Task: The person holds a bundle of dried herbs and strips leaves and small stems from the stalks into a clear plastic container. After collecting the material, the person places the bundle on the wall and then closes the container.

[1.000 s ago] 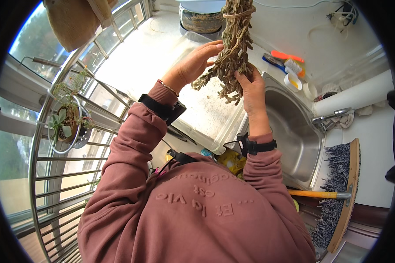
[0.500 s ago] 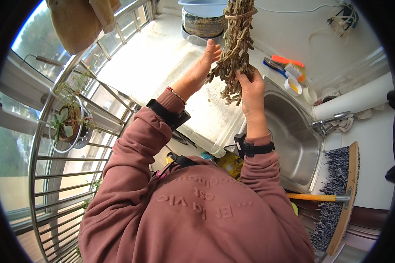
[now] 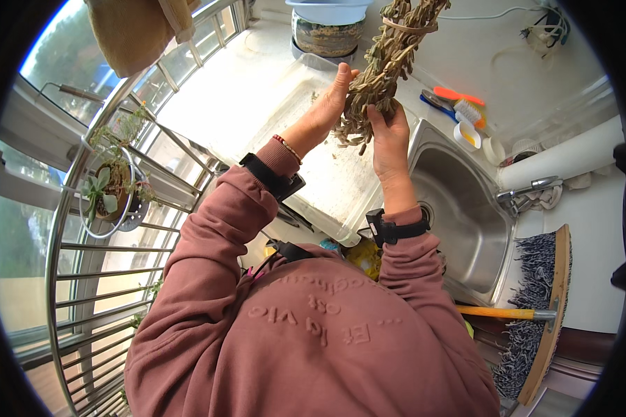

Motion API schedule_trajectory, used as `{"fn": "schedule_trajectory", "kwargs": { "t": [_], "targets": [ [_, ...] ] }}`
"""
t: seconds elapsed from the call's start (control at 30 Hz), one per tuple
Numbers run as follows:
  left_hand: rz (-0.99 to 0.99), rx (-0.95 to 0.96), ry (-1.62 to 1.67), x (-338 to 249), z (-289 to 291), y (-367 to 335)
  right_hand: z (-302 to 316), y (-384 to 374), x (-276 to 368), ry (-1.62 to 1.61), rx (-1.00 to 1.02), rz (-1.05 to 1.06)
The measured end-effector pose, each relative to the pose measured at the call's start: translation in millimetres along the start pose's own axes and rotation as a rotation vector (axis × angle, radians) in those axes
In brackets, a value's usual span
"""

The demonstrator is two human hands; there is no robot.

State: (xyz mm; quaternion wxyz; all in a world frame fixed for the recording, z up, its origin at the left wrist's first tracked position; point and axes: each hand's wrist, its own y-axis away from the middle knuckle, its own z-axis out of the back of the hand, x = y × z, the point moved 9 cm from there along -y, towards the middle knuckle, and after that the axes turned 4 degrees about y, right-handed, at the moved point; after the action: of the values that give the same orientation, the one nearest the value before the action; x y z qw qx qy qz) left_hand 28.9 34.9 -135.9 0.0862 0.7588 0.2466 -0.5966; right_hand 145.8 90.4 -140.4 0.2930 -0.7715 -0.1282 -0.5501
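A bundle of dried brown plant stalks [image 3: 386, 66], thick with pod-like pieces, hangs at the top middle, bound by a pale band. My right hand [image 3: 391, 142] grips its lower right side, thumb in front and fingers partly hidden among the pods. Against the bundle's left side is my left hand [image 3: 327, 108], held upright with the thumb stretched out; its other fingers are mostly behind the pods. Below the bundle lies a whitish translucent tray or sheet [image 3: 306, 174] with small crumbs on it.
Right of the tray is a steel sink [image 3: 459, 215] with a faucet [image 3: 528, 191]. Brushes [image 3: 469, 111] and a small white cup [image 3: 467, 135] lie behind it. A mop-like broom [image 3: 535, 313] stands at right, a glazed pot [image 3: 327, 35] at back, a window railing [image 3: 111, 247] at left.
The bundle's lower end has risen and the bundle now tilts, its top toward the right. My left hand has moved right, up against the pods; my right hand has shifted slightly left.
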Motion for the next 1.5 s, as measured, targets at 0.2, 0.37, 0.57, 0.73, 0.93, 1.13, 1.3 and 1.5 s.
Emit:
{"fn": "schedule_trajectory", "kwargs": {
  "t": [0.2,0.37,0.57,0.73,0.93,1.13,1.3,1.5],
  "targets": [
    [-0.07,0.056,0.034,0.1,-0.7,-1.7,0.4,1.7,-2.6,0.023,0.021,-0.027],
    [-0.024,0.103,0.081,10.1,-3.9,-1.2,-1.6,2.0,-8.4,-0.009,0.108,-0.052],
    [-0.01,0.124,0.065,17.8,-1.1,-6.4,-2.6,-0.3,-13.7,-0.002,0.139,-0.083],
    [-0.065,0.208,0.103,18.7,-6.9,-6.3,-6.4,-0.7,-7.5,0.077,0.183,-0.077],
    [0.009,0.115,0.015,13.5,-5.2,-2.3,-13.1,1.8,-10.4,0.051,0.237,-0.118],
    [0.054,0.152,-0.28,-16.0,16.3,8.1,7.4,0.5,-6.8,0.051,0.376,-0.193],
    [-0.03,0.395,-0.085,-26.0,-6.7,3.8,1.3,2.6,-10.8,0.038,0.463,-0.18],
    [0.029,0.208,-0.107,-15.7,9.9,0.3,20.2,-5.9,-3.0,0.39,0.238,-0.127]
  ]
}}
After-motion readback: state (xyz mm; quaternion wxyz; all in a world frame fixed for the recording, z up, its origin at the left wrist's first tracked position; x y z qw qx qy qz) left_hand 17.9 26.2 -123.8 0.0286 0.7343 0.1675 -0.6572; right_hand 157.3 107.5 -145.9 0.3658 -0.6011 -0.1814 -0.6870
